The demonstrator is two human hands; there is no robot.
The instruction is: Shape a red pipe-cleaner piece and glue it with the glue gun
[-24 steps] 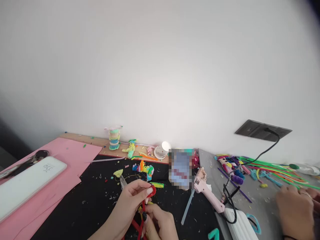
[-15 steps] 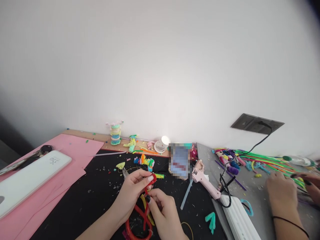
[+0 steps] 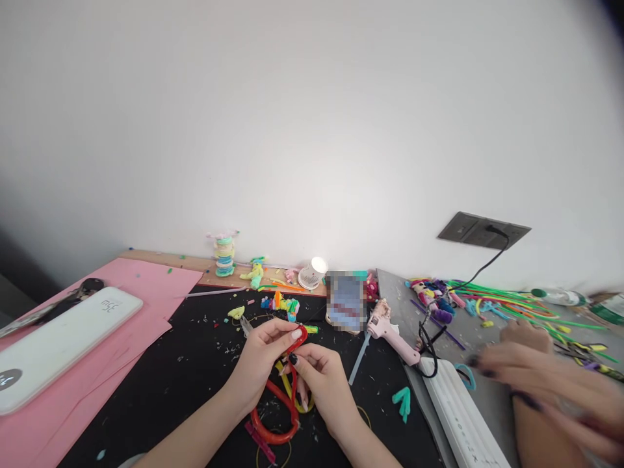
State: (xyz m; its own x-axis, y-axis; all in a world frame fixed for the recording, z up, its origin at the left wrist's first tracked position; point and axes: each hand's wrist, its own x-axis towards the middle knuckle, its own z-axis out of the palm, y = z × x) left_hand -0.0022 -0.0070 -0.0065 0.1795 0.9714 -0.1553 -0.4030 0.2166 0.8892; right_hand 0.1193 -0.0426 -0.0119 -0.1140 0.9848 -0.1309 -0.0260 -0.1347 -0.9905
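My left hand (image 3: 268,348) pinches a bent red pipe cleaner (image 3: 301,337) between thumb and forefinger, its curled end standing above the fingertips. Just below, my right hand (image 3: 316,374) has thumb and forefinger closed at the lower part of the same red strip, which they partly hide. Under both hands lies a tool with a red looped handle (image 3: 275,437) and a yellow inner part (image 3: 307,407). A metal tip (image 3: 246,325) shows beyond my left hand; I cannot tell whether it belongs to that tool. A dark pink piece (image 3: 260,443) lies beside the red loop.
A pink glue gun (image 3: 397,341), a phone (image 3: 345,305) and a paper cup (image 3: 312,273) are ahead. Small pipe-cleaner figures (image 3: 256,272) stand by the wall. A white power strip (image 3: 463,416) lies right, near another person's blurred hands (image 3: 546,377). A white power bank (image 3: 73,344) rests on pink paper (image 3: 160,279).
My right hand has come up closer to the left, and less of the red strip hangs free. The other person's hand has swept left. The whole view has shifted slightly.
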